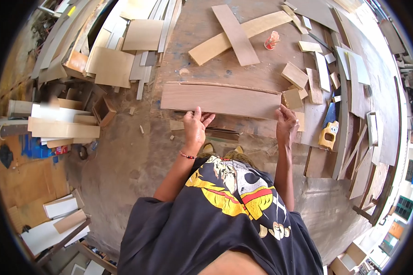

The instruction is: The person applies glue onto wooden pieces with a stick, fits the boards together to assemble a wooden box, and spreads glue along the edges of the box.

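A long brown wooden board (220,97) lies crosswise in front of me near the table's front edge, with a rough, splintered strip along its far side. My left hand (196,126) grips its near edge left of the middle, thumb on top and the other fingers partly below. At the board's right end, my right hand (287,120) is closed with fingers pinched on the corner; part of that grip is hidden. Beyond it, a brown plank (236,36) rests across a paler plank (211,49). A small red-and-clear container (271,41) stands to their right.
A handsaw (328,130) with a yellow handle lies at the right among wood offcuts (294,75). Stacked panels (143,34) fill the far left. More boards (64,126) are piled at the left above the concrete floor (119,169).
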A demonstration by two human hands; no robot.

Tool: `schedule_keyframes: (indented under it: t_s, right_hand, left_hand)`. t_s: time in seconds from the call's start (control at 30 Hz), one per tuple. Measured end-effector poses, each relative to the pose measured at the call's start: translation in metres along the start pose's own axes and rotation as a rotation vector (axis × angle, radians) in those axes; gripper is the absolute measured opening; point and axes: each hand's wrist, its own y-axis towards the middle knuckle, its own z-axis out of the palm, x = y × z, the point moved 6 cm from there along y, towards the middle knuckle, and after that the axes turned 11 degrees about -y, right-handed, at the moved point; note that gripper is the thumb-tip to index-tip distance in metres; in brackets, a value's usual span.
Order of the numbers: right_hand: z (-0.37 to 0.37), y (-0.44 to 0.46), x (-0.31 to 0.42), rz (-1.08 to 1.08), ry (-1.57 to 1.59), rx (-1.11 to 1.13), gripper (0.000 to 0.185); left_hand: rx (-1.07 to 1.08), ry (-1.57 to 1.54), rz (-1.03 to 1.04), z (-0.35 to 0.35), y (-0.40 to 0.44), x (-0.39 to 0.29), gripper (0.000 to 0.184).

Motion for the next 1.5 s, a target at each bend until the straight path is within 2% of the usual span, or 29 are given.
schedule_keyframes:
  t_s: [0.37, 0.77, 1.1, 1.3, 1.37, 1.4, 1.47, 1.5]
  right_hand:
    - [0.0, 0.005, -0.011, 0.081, 0.066, 0.024, 0.029]
    - [0.0, 0.008, -0.008, 0.062, 0.109, -0.001, 0.026]
    - [0.002, 0.009, -0.008, 0.094, 0.128, 0.001, 0.026]
    - [0.002, 0.009, -0.012, 0.08, 0.128, 0.002, 0.025]
    - [0.003, 0.009, -0.013, 0.094, 0.144, 0.021, 0.026]
    - [0.003, 0.009, -0.017, 0.102, 0.145, 0.023, 0.026]
    - [0.005, 0.012, -0.018, 0.03, 0.1, 0.084, 0.027]
    - [0.006, 0.012, -0.019, 0.015, 0.133, 0.129, 0.029]
  left_hand:
    - [-0.03, 0.016, 0.038, -0.007, -0.001, -0.011, 0.016]
    - [-0.044, -0.006, 0.061, -0.007, 0.0, -0.009, 0.009]
    - [-0.044, 0.023, 0.064, -0.009, 0.0, -0.008, 0.01]
    - [-0.012, 0.136, 0.09, -0.021, -0.009, -0.017, 0.018]
    - [-0.173, 0.465, 0.248, -0.033, -0.02, -0.043, 0.017]
    - [-0.175, 0.472, 0.244, -0.041, -0.02, -0.048, 0.017]
    - [-0.263, 0.962, 0.745, -0.044, -0.033, -0.084, 0.023]
    - [-0.26, 0.964, 0.744, -0.044, -0.033, -0.091, 0.023]
